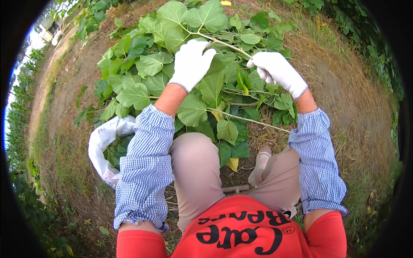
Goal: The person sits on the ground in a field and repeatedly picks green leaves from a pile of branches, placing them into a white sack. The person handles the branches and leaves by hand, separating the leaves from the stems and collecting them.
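In a white glove, my right hand (277, 71) grips the lower end of a pale, leafy branch (230, 45). The branch slants up and left to a fork that carries broad green leaves (206, 16). My left hand (193, 63), gloved too, is just below that fork, its thumb apart from its bent fingers. Whether it pinches a stem or a leaf is hidden. Under both hands lies a heap of cut leafy branches (155, 85). One bare stem (251, 120) from the heap reaches toward my right sleeve.
By my left forearm stands a white plastic bag (96, 145), its mouth rolled back, with green leaves (119, 151) inside. My knees (195, 158) are bent close to the heap. Dry grass and bare soil (326, 90) surround it, and leafy plants (364, 38) grow along the right.
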`<act>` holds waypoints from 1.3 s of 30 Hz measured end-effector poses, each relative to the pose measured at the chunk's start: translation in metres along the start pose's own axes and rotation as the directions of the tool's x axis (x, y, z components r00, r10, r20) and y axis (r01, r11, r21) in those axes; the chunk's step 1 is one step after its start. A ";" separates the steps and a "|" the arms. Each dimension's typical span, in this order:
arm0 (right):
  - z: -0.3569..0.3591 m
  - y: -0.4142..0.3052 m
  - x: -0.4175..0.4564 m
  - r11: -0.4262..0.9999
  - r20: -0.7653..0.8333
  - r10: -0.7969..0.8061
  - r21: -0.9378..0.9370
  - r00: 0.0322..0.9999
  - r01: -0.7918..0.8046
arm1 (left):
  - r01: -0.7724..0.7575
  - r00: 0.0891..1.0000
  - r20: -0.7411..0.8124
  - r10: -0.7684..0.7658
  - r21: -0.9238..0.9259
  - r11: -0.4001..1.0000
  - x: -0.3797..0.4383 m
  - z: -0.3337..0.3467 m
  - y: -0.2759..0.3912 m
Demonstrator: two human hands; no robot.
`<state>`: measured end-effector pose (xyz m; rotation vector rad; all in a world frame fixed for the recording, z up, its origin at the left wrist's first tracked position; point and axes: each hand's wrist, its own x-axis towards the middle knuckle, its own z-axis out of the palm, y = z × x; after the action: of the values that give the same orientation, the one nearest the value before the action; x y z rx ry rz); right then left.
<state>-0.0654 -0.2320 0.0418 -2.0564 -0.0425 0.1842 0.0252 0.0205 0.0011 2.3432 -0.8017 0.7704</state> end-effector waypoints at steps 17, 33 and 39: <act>-0.015 0.033 0.017 0.948 0.212 -0.053 0.318 0.976 -0.018 | 0.412 0.891 0.432 -0.141 -0.637 0.652 0.030 0.022 0.040; 0.006 0.014 0.006 0.701 -0.041 -0.206 -0.704 0.978 0.118 | 0.424 0.830 0.503 -0.243 -0.283 0.860 0.005 0.054 -0.017; -0.001 0.017 0.002 0.641 -0.047 -0.185 -0.763 0.982 0.084 | -0.053 0.977 0.210 0.029 0.106 0.993 0.003 0.029 -0.005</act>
<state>-0.0646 -0.2406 0.0271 -2.9040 -0.2361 -0.0824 0.0399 0.0041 -0.0184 2.5445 -0.9190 0.6066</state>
